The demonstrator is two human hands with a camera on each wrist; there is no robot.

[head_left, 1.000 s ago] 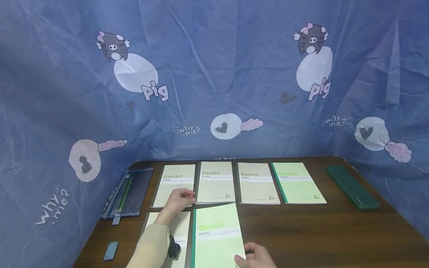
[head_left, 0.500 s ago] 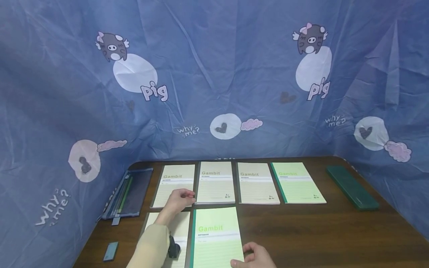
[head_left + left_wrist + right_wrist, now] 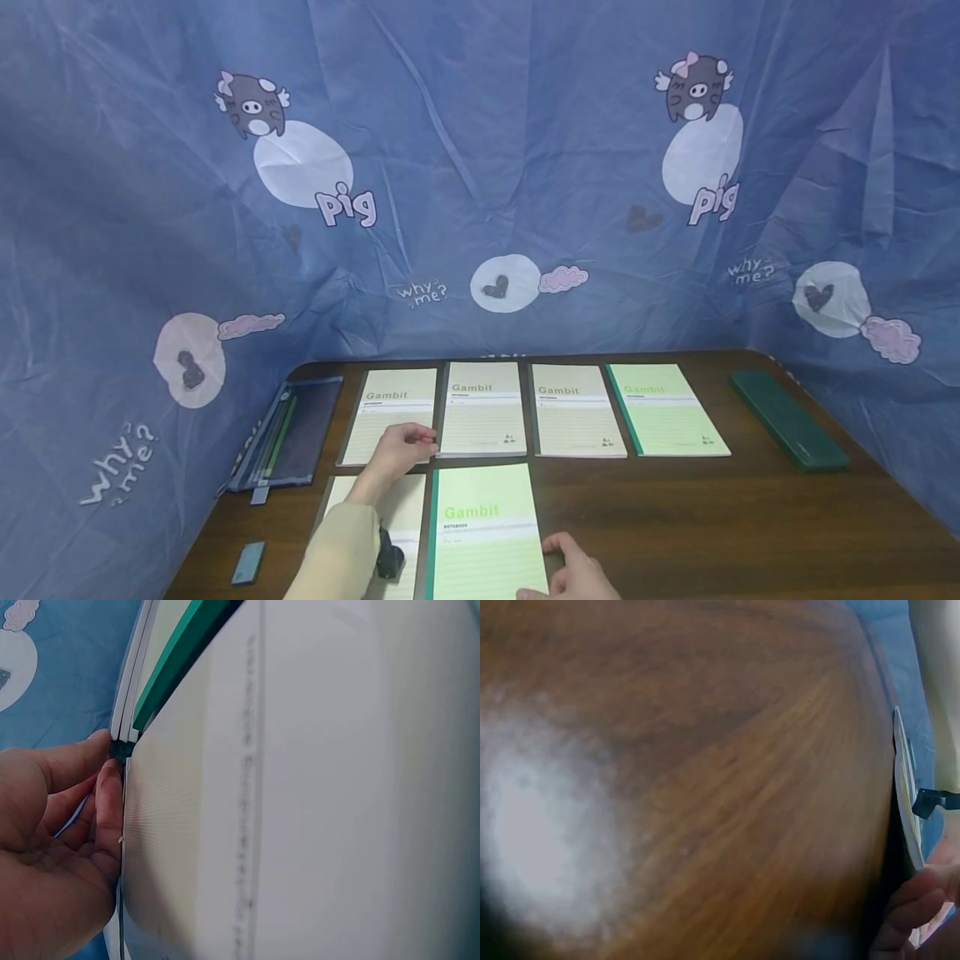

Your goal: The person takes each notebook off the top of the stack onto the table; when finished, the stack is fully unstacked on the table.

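A green-spined Gambit notebook [image 3: 487,533] lies in the front row. At its right edge is my right hand [image 3: 576,573], thumb by the lower part of the cover and index finger apart beside the edge. My left hand [image 3: 401,450] rests with loosely bent fingers near the lower right corner of a grey-spined notebook [image 3: 397,396] in the back row. In the left wrist view its fingertips touch or nearly touch notebook edges. Beneath the left forearm lies another grey-spined notebook [image 3: 408,508], partly covered by the sleeve.
The back row continues with two grey-spined notebooks [image 3: 483,417] and a green-spined one [image 3: 667,417]. A dark green case [image 3: 787,421] lies at the right. At the left are a blue mesh pouch [image 3: 311,433] holding pencils and a small blue box [image 3: 248,562]. Blue printed cloth [image 3: 450,167] surrounds the table.
The green-spined front notebook has settled slightly toward me and lies flat. My right thumb has slid down off its cover, and the fingers have spread. The left hand has stayed put.
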